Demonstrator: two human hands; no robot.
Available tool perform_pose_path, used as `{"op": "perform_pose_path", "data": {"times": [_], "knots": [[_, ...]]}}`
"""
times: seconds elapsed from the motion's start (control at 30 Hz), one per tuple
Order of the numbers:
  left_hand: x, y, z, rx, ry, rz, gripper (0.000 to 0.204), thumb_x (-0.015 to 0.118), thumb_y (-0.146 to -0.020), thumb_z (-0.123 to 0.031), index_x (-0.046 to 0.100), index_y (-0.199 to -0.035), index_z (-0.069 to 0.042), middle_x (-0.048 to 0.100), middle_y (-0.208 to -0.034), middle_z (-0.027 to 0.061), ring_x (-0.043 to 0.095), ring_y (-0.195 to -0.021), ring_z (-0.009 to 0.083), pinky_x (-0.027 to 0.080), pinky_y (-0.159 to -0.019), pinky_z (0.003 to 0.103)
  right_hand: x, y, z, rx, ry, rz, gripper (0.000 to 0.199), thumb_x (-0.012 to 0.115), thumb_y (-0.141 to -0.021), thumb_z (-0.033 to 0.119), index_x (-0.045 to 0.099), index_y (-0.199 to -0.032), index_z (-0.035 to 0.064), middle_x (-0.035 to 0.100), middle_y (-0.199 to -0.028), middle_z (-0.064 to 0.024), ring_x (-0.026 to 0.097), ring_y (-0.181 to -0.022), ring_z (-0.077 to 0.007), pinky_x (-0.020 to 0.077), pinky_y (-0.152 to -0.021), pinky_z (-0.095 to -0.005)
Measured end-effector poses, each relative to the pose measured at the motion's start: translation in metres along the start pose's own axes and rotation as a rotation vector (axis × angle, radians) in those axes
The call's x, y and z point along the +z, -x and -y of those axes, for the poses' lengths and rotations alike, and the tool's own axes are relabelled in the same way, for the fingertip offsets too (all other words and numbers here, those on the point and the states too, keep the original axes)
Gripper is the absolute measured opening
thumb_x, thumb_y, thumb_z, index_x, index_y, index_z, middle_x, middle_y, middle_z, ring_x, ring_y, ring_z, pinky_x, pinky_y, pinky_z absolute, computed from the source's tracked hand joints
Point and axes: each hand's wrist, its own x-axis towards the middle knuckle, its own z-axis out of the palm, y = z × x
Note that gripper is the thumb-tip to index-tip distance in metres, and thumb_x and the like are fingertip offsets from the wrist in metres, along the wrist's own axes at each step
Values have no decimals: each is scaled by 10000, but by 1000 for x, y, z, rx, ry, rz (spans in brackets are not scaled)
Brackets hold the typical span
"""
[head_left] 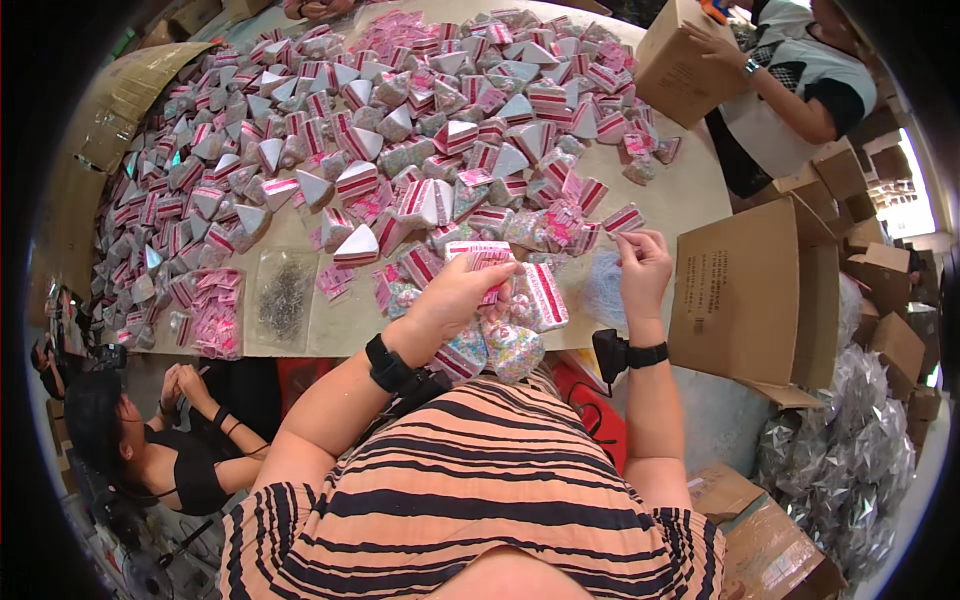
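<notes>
Packets of clear film with pastel-speckled filling sit bunched at the near edge of a cream table, their rounded, bulging ends pointing toward the person. Of their folded white cards with pink-red stripes, the one right of the bunch has its long axis running away from the person, its near end leaning slightly right; another, at the top, lies crosswise, left to right. The person's left hand reaches in diagonally from the lower left, back of the hand upward, fingers curled closed around the bunch near a pink printed tag. The right hand is raised beside a pale-blue translucent tangle, forearm nearly upright in view, thumb and fingertips drawn together in a pinch; whether something thin is between them I cannot tell. Black bands circle both wrists. Beyond lies a broad heap of similar wedge-shaped, striped packets, pointing every way, some showing smooth white triangular faces. Left of the hands are a flat clear bag of thin dark pieces and glossy pink sachets; to the right stands an open brown corrugated cardboard box.
</notes>
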Motion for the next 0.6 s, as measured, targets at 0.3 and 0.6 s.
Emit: {"op": "perform_pose_path", "data": {"times": [0.3, 0.6], "knots": [[11, -11, 2, -25, -9, 4, 149, 559, -878, -169, 582, -939, -35, 532, -655, 12, 492, -507, 90, 378, -411, 229, -27, 0, -1, 347, -335, -52, 75, 626, -814, 59, 632, -793, -13, 601, -666, -33, 541, -476, -76, 397, -415, -186], [63, -65, 1, 69, -197, 103, 304, 543, -874, -108, 523, -1159, -6, 478, -661, -17, 430, -524, 63, 346, -429, 222, -35, 3, 37, 316, -456, 132, 75, 602, -829, 50, 624, -794, -13, 622, -693, -46, 562, -531, -80, 429, -467, -201]]}}
